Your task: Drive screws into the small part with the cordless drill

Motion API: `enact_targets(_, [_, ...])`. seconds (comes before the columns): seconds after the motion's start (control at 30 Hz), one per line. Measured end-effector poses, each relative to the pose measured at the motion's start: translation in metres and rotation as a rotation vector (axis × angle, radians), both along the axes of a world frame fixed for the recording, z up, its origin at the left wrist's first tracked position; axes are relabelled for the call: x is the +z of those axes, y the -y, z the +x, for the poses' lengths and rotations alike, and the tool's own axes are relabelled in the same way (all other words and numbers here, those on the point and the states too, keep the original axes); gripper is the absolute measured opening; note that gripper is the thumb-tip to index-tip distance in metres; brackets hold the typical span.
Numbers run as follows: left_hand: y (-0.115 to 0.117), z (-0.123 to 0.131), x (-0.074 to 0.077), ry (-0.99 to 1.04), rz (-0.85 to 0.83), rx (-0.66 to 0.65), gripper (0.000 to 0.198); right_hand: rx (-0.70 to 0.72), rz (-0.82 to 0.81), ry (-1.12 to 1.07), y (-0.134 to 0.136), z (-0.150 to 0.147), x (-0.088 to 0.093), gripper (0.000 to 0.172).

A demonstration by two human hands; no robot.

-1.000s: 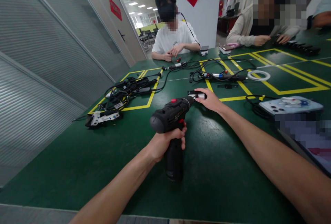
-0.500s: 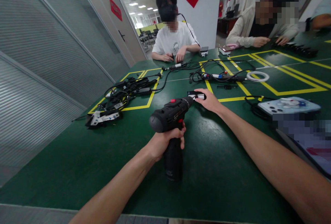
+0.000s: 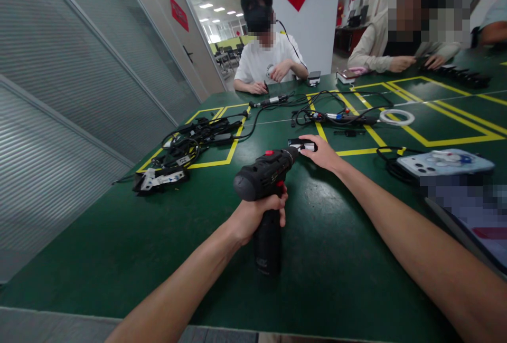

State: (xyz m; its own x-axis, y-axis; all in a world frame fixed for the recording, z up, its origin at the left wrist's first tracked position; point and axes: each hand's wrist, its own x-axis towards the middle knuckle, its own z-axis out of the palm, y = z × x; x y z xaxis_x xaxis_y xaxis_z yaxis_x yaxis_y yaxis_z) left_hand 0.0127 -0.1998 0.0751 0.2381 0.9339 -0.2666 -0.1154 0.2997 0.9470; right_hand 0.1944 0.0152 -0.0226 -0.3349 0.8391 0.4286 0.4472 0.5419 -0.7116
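My left hand [image 3: 257, 217] is wrapped round the handle of a black cordless drill [image 3: 263, 174], its base low over the green table. The drill's chuck points away from me at a small black and silver box-like part [image 3: 304, 145]. My right hand [image 3: 321, 154] grips that part at its right end, thumb in front and fingers over the top. The bit's tip meets or nearly meets the part; I cannot tell whether they touch.
A tangle of black cables and adapters [image 3: 198, 140] lies at left, with a white-and-black bracket [image 3: 160, 178] before it. Pen-like electric screwdrivers [image 3: 340, 118] and a white ring [image 3: 396, 117] lie beyond my hands. A phone [image 3: 443, 162] lies right. Two people sit across the green table [image 3: 336, 279].
The drill's rear end has shifted slightly right, its chuck still at the part. Across the table, one person's hand has lifted from the tabletop.
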Motion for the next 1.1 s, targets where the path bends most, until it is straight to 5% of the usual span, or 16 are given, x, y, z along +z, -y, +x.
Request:
enact_targets(0.53, [-0.014, 0.019, 0.002, -0.091, 0.065, 0.013, 0.018, 0.021, -0.034, -0.01, -0.015, 0.001, 0.002, 0.045])
enact_targets(1.1, [-0.006, 0.009, 0.0, -0.058, 0.046, 0.038, 0.019, 0.009, 0.031, 0.039, -0.005, -0.006, 0.003, 0.044])
